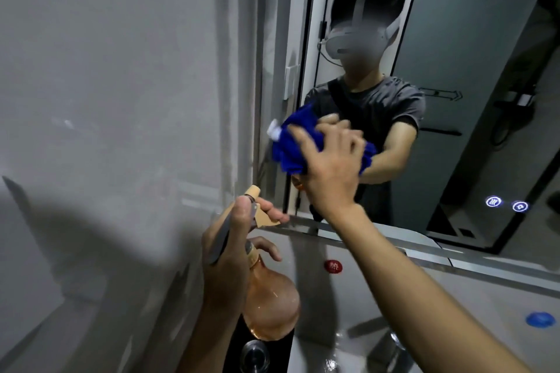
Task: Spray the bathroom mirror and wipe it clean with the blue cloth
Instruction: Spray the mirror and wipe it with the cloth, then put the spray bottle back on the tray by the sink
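Head view, right hand (330,166) pressing blue cloth (291,150) on mirror (472,76), spray bottle (266,291) upright

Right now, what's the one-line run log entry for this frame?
phase: wiping | right hand: presses blue cloth on mirror | left hand: holds spray bottle over sink

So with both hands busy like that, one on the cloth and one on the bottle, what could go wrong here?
1. The left hand holds the spray bottle over the sink while attention is on the mirror; if the grip loosens, it could drop into the basin.
2. The right hand presses a bunched blue cloth near the mirror's left edge, so it may smear or miss patches.
3. A finger rests by the trigger; an accidental squeeze could spray the wall.
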`<action>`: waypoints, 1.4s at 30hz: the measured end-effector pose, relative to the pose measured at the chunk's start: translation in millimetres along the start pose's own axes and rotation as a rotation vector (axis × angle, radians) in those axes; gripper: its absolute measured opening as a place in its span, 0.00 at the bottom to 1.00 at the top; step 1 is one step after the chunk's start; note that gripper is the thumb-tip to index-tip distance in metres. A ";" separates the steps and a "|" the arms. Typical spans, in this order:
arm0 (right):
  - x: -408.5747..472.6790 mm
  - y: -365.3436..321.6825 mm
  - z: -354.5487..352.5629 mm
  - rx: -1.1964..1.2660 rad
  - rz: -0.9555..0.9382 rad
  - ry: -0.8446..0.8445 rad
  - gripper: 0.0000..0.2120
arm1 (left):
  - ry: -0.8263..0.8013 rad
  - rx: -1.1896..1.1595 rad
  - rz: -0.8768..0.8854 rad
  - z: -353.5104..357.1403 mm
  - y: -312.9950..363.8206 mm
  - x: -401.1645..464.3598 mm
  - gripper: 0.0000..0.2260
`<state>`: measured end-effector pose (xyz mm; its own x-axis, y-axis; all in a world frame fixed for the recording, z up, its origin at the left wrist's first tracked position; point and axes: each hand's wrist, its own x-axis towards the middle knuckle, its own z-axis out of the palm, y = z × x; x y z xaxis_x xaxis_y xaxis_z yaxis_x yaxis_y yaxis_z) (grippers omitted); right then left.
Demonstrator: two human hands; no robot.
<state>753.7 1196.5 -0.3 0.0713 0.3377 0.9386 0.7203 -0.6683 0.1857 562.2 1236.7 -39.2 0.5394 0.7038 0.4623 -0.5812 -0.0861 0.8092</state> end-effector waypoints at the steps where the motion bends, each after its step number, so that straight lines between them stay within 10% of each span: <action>1: -9.4 -7.8 5.4 0.003 -0.109 -0.032 0.20 | 0.000 0.005 -0.010 -3.2 0.1 -0.1 0.22; 12: -96.8 2.3 3.9 0.075 -0.528 -0.463 0.24 | -0.020 -0.015 -0.043 -19.7 12.5 -22.9 0.10; 19: -148.8 26.4 -61.6 0.489 0.365 -0.738 0.22 | -0.030 0.055 -0.055 -8.1 4.0 -42.9 0.11; 25: -155.5 31.2 -148.4 1.194 1.187 -0.561 0.12 | -0.076 0.003 -0.182 8.6 0.0 -77.9 0.03; 42: -214.0 13.1 -272.3 1.457 1.383 -0.647 0.15 | 0.078 -0.060 -0.385 -16.9 -10.2 -187.5 0.13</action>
<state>560.0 935.0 -119.5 0.8431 0.5365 -0.0356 -0.1312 0.1412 -0.9812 456.7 1117.5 -140.2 0.6785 0.7280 0.0983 -0.3810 0.2344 0.8944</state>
